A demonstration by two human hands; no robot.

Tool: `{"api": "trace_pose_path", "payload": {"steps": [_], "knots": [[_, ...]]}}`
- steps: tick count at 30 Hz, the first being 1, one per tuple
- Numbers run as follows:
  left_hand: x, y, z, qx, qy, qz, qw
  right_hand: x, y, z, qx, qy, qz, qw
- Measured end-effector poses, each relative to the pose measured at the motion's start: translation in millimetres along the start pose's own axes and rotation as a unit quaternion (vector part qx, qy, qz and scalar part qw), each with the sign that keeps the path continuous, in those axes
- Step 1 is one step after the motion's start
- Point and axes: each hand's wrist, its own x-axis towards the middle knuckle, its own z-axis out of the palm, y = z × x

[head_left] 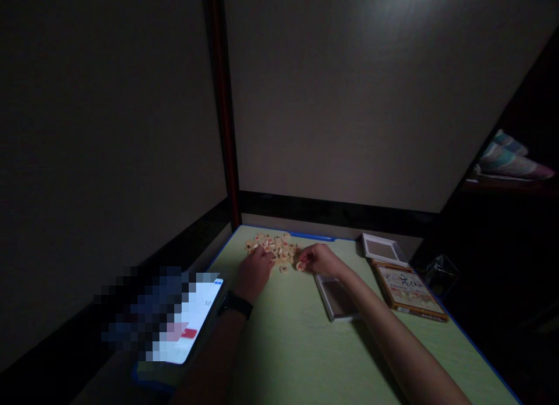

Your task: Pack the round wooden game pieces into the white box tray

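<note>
A heap of small round cream pieces [276, 246] with red and dark marks lies at the far end of a green table [288, 341]. My left hand [255, 272], with a dark watch on the wrist, rests fingers down on the near left side of the heap. My right hand [318, 259] sits to the right of the heap, its fingers pinched on one round piece [300, 266]. Another single piece [284, 269] lies between the two hands.
A shallow grey tray [335, 298] lies under my right forearm. A white box tray [383, 249] and a printed box lid [409, 289] sit at the right. A lit phone [192, 323] stands at the left edge. Walls close behind the table.
</note>
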Motion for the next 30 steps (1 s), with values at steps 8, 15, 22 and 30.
{"api": "trace_pose_path", "payload": {"steps": [8,15,22,30], "knots": [[0,1,-3.0,-0.023,-0.009,-0.001,1.000,-1,-7,16,-0.028,-0.041,-0.020,0.999],[1,1,1.3,-0.032,0.048,0.031,0.998,6,-16,4,-0.098,0.024,-0.014,0.995],[6,2,24.4,-0.021,0.102,0.133,0.986,21,-26,18,-0.219,0.013,0.016,0.976],[7,4,34.5,-0.008,0.074,0.159,0.984,21,-11,11,-0.194,-0.006,0.012,0.981]]}}
